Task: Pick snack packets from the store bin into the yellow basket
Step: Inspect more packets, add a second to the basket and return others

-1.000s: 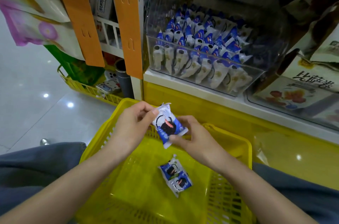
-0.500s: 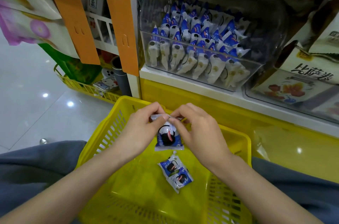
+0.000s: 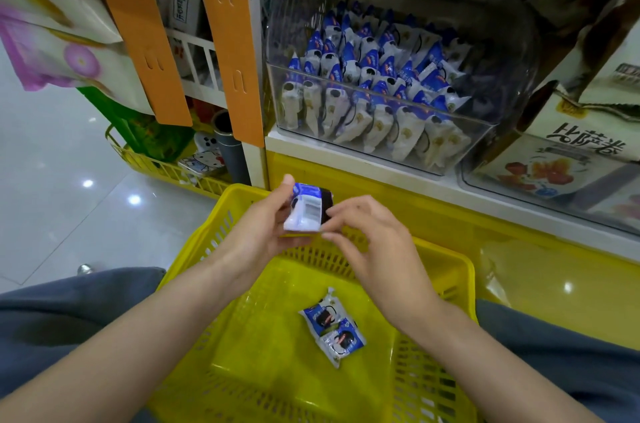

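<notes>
A blue and white snack packet (image 3: 306, 209) is pinched in my left hand (image 3: 266, 232) above the far rim of the yellow basket (image 3: 242, 336), its back side with a barcode facing me. My right hand (image 3: 367, 242) hovers just right of it, fingertips at the packet's edge, fingers curled and apart. Two more packets (image 3: 334, 327) lie side by side on the basket floor. The clear store bin (image 3: 381, 135) on the shelf ahead holds several rows of the same packets (image 3: 374, 76).
My legs in dark trousers flank the basket on both sides. A yellow shelf base (image 3: 519, 266) runs behind the basket. Orange hanging strips (image 3: 228, 41) are at upper left. Another clear bin with larger bags (image 3: 561, 166) stands at the right. A second yellow basket (image 3: 162, 166) sits on the floor at left.
The packet was held in both hands and turned over; now its back shows, my left hand holds it higher, and my right hand has loosened from it.
</notes>
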Motion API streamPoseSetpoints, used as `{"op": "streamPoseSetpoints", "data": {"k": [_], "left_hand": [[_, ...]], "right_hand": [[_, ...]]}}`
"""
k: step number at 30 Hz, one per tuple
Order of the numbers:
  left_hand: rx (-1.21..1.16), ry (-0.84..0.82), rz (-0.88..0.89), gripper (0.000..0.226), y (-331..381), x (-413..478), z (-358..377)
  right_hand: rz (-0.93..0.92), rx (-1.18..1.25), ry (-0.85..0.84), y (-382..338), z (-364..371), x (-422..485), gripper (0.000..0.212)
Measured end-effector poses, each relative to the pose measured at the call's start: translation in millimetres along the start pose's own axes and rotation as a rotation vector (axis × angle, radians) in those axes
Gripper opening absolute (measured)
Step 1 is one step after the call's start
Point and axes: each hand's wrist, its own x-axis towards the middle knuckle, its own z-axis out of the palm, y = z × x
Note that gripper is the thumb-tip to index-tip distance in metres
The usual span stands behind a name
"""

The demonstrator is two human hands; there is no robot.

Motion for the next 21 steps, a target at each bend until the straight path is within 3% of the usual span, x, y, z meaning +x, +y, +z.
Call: {"op": "streamPoseSetpoints", "data": {"k": [3, 7, 10, 14, 17, 21], "left_hand": [[-0.031, 0.016, 0.090, 0.024, -0.9, -0.1, -0.6], [0.005, -0.026, 0.145, 0.022, -2.8, -1.6, 1.1], [0.095, -0.026, 0.187, 0.025, -4.6, -3.0, 3.4], [0.459, 0.182, 0.416, 0.036, -9.4, -1.7, 3.2], [0.673, 0.124, 0.532, 0.039, -15.6, -6.0, 7.2], [0.676, 0.076, 0.539, 0.035, -18.4, -9.4, 8.4]], "right_hand": [[-0.023, -0.022, -0.060, 0.3, 3.9, -2.9, 0.010], [0.393, 0.413, 0.015, -4.2, 5.6, 4.2, 0.026], [0.595, 0.691, -0.062, -2.4, 4.4, 9.1, 0.020], [0.691, 0.882, -0.056, -4.3, 1.5, 9.5, 0.017], [0.722, 0.877, 0.003, -0.9, 2.4, 10.0, 0.026], [0.703, 0.908, -0.030, -1.2, 3.4, 9.1, 0.029]]}}
